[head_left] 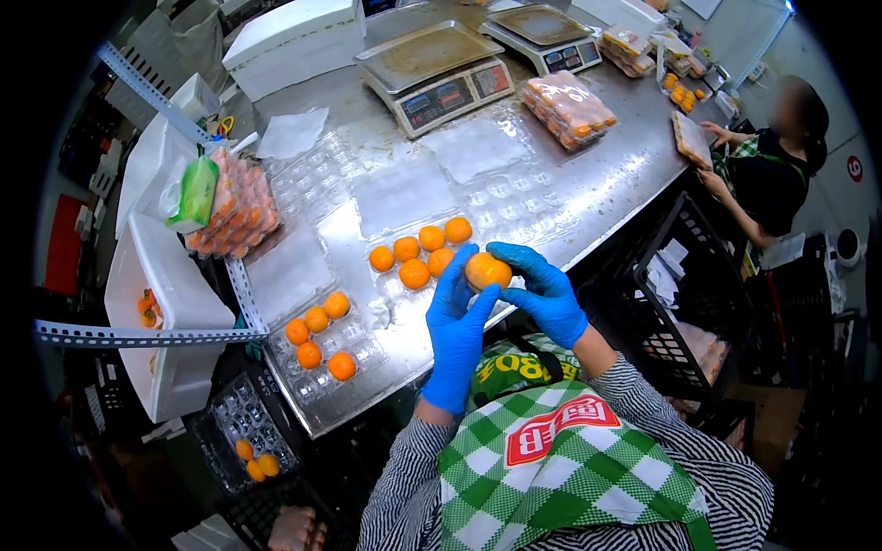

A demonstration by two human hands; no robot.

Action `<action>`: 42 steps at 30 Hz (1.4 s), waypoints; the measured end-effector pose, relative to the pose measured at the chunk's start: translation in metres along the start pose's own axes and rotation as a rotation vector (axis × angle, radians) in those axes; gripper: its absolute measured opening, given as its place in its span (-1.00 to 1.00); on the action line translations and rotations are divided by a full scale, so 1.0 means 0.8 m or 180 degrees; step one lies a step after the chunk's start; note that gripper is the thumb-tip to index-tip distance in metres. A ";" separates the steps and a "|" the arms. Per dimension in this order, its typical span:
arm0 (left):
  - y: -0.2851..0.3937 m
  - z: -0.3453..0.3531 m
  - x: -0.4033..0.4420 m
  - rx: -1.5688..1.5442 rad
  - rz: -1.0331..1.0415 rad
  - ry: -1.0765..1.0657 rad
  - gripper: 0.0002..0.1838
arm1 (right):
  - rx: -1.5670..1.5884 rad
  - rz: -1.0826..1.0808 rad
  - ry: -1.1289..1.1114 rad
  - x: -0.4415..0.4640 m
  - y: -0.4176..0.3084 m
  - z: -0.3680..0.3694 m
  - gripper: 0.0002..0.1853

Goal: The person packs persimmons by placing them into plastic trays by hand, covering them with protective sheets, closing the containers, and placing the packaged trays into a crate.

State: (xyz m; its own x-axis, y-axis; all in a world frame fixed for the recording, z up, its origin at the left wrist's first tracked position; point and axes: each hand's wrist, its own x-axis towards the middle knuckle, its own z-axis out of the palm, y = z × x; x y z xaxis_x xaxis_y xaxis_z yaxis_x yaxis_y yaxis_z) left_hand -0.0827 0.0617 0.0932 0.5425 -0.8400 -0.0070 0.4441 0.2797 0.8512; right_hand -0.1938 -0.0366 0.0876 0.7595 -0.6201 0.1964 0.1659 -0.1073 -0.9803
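Observation:
In blue gloves, my left hand (455, 321) and my right hand (547, 298) close on smooth orange fruit (488, 272) from either side, above the table's front edge. It looks like two fruits pressed together, but the fingers cover part of them. Just beyond my left hand lies a clear plastic tray (390, 289) with several round orange fruits (414, 274) in its cups. Farther left, another clear tray (367, 354) carries several more of these fruits (316, 319).
Two weighing scales (441, 96) stand at the back of the metal table (606, 184). Wrapped fruit packs (568, 106) are stacked right, more (239, 207) left. White foam boxes (170, 358) line the left edge. A black crate (689, 285) stands near a co-worker (772, 165) holding a pack.

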 end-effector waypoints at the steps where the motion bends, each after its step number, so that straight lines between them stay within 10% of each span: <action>1: 0.000 -0.002 -0.001 0.0018 0.0061 -0.0035 -0.35 | -0.0004 -0.0034 -0.0017 0.000 0.002 0.001 -0.41; 9: 0.007 -0.023 -0.015 0.0524 0.0467 -0.0063 -0.34 | 0.0194 0.0084 -0.0166 0.001 0.008 0.022 -0.39; 19: 0.039 -0.101 -0.071 -0.0395 -0.0536 0.0744 -0.52 | -0.1252 -0.0246 -0.0746 -0.008 0.008 0.076 -0.43; 30: 0.265 -0.359 -0.119 0.2816 0.2627 0.3869 -0.55 | -0.1401 0.0809 -0.1024 -0.041 0.038 0.029 -0.61; 34: 0.330 -0.466 -0.070 0.4359 0.2119 0.4099 -0.46 | -0.2096 0.0191 -0.1420 -0.062 0.057 0.027 -0.65; 37: 0.340 -0.586 -0.050 0.5654 0.1452 0.2990 -0.54 | -0.2111 0.0120 -0.1391 -0.083 0.074 0.018 -0.65; 40: 0.328 -0.502 -0.038 0.6424 -0.0104 0.3485 -0.66 | -0.2304 0.0227 -0.0904 -0.104 0.069 -0.015 -0.66; 42: 0.317 -0.495 -0.033 0.7104 0.1036 0.3339 -0.75 | -0.2412 0.0543 -0.0694 -0.121 0.066 -0.036 -0.64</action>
State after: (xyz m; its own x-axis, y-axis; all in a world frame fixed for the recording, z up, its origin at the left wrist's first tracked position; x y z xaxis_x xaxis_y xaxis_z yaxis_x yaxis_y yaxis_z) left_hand 0.2982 0.3390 0.1016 0.7224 -0.3127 0.6167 -0.3455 -0.9358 -0.0698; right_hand -0.2765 -0.0048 0.0166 0.8546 -0.5181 -0.0341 -0.3754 -0.5712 -0.7299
